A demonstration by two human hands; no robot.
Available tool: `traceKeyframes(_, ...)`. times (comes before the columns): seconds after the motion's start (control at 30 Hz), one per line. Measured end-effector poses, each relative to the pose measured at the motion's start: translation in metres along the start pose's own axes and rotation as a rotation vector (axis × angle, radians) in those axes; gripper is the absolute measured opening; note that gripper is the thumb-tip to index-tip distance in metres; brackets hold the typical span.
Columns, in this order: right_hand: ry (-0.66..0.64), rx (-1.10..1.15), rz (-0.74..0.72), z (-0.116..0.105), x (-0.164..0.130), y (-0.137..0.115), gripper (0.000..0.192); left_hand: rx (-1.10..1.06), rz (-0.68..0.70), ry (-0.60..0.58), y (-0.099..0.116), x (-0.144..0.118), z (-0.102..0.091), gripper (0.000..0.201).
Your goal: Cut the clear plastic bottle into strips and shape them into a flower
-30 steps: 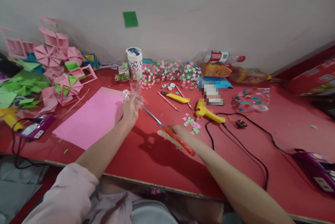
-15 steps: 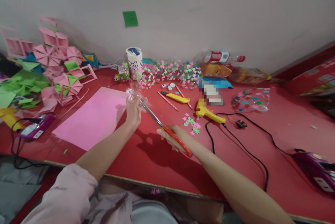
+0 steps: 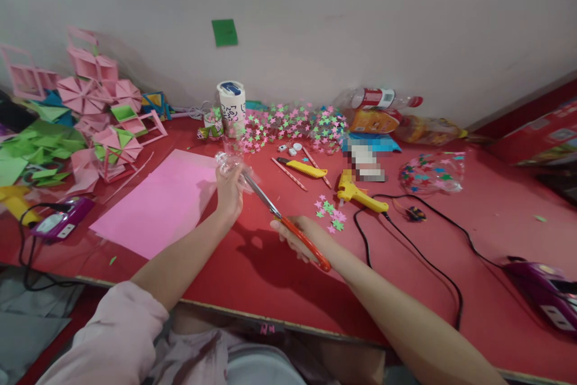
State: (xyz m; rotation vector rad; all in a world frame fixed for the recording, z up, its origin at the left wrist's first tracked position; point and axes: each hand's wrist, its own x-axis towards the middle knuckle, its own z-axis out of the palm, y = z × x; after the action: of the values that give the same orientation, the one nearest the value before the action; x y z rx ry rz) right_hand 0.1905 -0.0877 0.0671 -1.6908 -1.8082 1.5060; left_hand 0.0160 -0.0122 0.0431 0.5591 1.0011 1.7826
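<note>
Your left grip (image 3: 229, 193) held clear plastic (image 3: 228, 161) | right grip (image 3: 314, 231) held red-handled scissors (image 3: 293, 229) | you needed fingers (image 3: 235, 175) clear of blades (image 3: 265, 199)

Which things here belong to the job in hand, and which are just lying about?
In use, judging by the hands:
- scissors, in the right hand, blades at the plastic
- clear plastic, in the left hand

Lying about, not held:
- pink paper
- cutter
- glue gun beside loose stars
- tumbler
</note>
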Motion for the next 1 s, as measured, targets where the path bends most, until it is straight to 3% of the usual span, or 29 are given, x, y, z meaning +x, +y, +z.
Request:
traceKeyframes(0.3,0.037,-0.017,0.017,0.003,0.001,0.000,0.053,0.026,0.070,0.031,-0.005,0.007,-0.003,0.039)
traceKeyframes(0.6,0.014,-0.054,-0.087,-0.002,0.005,0.010,0.056,0.051,0.166,-0.012,-0.008,0.006,-0.005,0.034)
traceKeyframes(1.0,0.059,-0.013,0.016,0.001,0.003,-0.001,0.054,0.108,0.224,-0.032,-0.014,0.011,-0.009,0.033)
